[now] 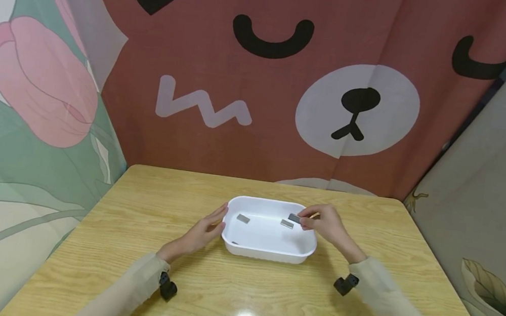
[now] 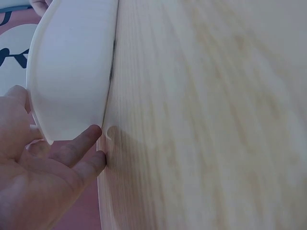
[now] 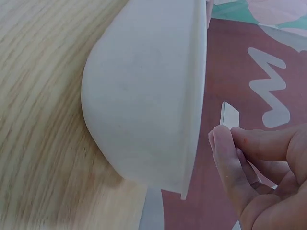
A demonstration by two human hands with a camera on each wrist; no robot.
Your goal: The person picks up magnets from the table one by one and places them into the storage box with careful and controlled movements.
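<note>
A white plastic tub (image 1: 266,255) with rounded corners stands on the wooden table. Between thumb and fingertips my right hand (image 1: 326,225) pinches a small flat grey rectangular piece (image 1: 294,218), held above the tub's right end. The right wrist view shows the piece's pale face (image 3: 231,114) sticking up past the fingertips. Two similar small pieces lie inside, one to the left (image 1: 243,218) and one to the right (image 1: 287,224). Part of a dark piece (image 1: 234,242) peeks over the front wall. My left hand (image 1: 197,234) touches the tub's left end with fairly straight fingers.
The light wooden table (image 1: 138,208) extends around the tub on all sides. Behind it hangs a brown curtain (image 1: 199,147) with a bear's face, and patterned curtains flank both sides. A small black camera sits on each wrist.
</note>
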